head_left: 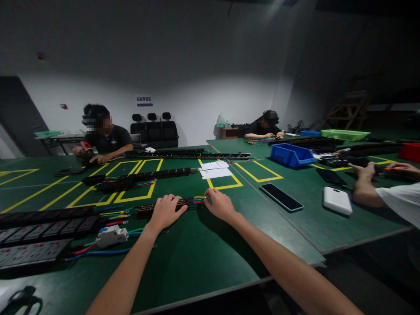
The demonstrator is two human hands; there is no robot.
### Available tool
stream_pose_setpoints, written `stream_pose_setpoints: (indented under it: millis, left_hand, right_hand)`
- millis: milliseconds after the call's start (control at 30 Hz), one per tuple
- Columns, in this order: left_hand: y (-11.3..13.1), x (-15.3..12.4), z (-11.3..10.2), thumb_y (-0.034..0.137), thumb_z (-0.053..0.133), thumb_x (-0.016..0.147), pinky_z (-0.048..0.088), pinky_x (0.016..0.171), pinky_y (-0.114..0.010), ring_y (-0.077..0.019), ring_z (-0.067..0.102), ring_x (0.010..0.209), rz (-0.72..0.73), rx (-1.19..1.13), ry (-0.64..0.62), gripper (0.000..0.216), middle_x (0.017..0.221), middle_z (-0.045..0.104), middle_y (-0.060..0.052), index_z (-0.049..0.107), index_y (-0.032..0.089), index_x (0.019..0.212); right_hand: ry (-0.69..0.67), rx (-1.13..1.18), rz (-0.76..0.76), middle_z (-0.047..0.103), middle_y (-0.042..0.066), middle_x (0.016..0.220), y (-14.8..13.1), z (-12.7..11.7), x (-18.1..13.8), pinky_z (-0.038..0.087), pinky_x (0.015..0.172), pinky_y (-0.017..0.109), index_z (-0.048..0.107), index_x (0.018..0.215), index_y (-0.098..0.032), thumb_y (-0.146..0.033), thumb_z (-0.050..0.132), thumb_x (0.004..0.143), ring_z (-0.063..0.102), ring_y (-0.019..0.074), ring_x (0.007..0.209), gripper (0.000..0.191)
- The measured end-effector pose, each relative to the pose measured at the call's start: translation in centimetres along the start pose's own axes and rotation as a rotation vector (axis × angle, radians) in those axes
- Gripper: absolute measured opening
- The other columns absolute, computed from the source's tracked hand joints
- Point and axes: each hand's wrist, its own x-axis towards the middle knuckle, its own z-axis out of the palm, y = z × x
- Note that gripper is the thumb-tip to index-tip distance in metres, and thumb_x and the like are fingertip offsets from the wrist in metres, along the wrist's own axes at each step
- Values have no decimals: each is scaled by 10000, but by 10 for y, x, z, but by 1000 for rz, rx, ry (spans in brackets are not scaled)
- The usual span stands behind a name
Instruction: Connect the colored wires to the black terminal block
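Observation:
My left hand (166, 213) lies over a narrow black strip (146, 211) with copper-coloured lines along it, gripping it from above. Short coloured wires (197, 200), red, blue and yellow, come out of its right end. The thumb and fingers of my right hand (220, 204) pinch the ends of these wires; the exact tips are hidden by my fingers. Left of my hands lie black power strips (36, 234) with rows of sockets. A white circuit breaker (112, 235) with red, green and blue wires sits beside them.
A phone (281, 197), a white power bank (337, 201) and a blue bin (292, 155) stand to the right. White papers (215, 169) and more black strips (154, 174) lie ahead. Co-workers sit across the green table (197, 267); another person's arms (367, 183) reach in at right.

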Motion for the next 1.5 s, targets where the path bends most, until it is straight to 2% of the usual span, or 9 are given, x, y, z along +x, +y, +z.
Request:
stream_pose_setpoints:
  millis: [167, 400, 633, 767, 933, 1167, 1267, 1400, 1500]
  left_hand:
    - [1, -1, -1, 628, 367, 959, 396, 865, -400, -280, 574, 1051, -2, 14, 3, 545, 1140, 659, -110, 647, 233, 1209]
    - [1, -1, -2, 617, 368, 966, 401, 854, -397, -271, 580, 1032, 5, 5, 2, 532, 1133, 661, -107, 651, 226, 1188]
    - [0, -1, 0, 624, 377, 962, 392, 855, -392, -275, 574, 1046, 6, 26, 13, 530, 1138, 656, -104, 647, 233, 1198]
    - [0, -1, 0, 621, 377, 963, 389, 842, -387, -275, 576, 1043, 7, 31, 11, 525, 1132, 658, -102, 649, 235, 1192]
    - [0, -1, 0, 624, 364, 965, 389, 854, -385, -270, 578, 1039, 3, 16, 4, 540, 1130, 660, -103, 648, 229, 1200]
    - [0, -1, 0, 632, 359, 964, 393, 857, -385, -267, 577, 1046, 3, 9, 2, 547, 1135, 657, -102, 650, 228, 1192]
    - [0, 0, 0, 636, 359, 962, 394, 868, -387, -268, 577, 1047, 1, 5, 1, 552, 1143, 658, -103, 649, 232, 1201]
    - [-1, 0, 1, 636, 362, 961, 395, 862, -386, -269, 579, 1039, 3, 12, 7, 551, 1137, 661, -104, 649, 232, 1202]
    - [0, 0, 0, 633, 362, 960, 395, 859, -383, -267, 580, 1038, 3, 6, 0, 548, 1136, 660, -101, 650, 233, 1199]
  right_hand:
    - [-57, -4, -17, 623, 47, 1162, 1, 4, -1, 378, 715, 282, 555, 1183, -270, -348, 480, 987, 641, 194, 940, 223]
    - [46, -29, 9, 623, 50, 1182, 0, 1, 0, 386, 714, 283, 561, 1166, -262, -364, 540, 955, 642, 187, 912, 235]
    - [14, -23, -29, 700, 26, 1078, 0, 2, 1, 396, 726, 270, 622, 1092, -259, -347, 517, 964, 649, 195, 958, 187]
    - [57, -52, 6, 695, 45, 1101, 0, 2, 1, 413, 733, 273, 674, 1042, -253, -379, 473, 985, 651, 193, 939, 244]
    - [14, -61, -54, 689, 59, 1156, 2, 3, 1, 424, 726, 268, 734, 934, -230, -424, 425, 1007, 659, 192, 946, 372]
    - [-6, -35, -31, 733, 56, 1004, 2, 3, 2, 409, 695, 264, 677, 1054, -233, -422, 477, 991, 671, 202, 881, 282]
    - [-35, -39, -31, 739, 55, 964, 1, 3, 2, 399, 688, 264, 686, 1033, -239, -415, 451, 1001, 673, 201, 856, 295]
    - [-38, -57, -75, 732, 65, 1016, 2, 2, 2, 401, 707, 262, 712, 922, -231, -402, 434, 1006, 672, 202, 915, 337]
    - [-3, -27, -53, 727, 55, 1048, 1, 2, 2, 402, 707, 261, 685, 1004, -233, -407, 487, 985, 668, 200, 926, 264]
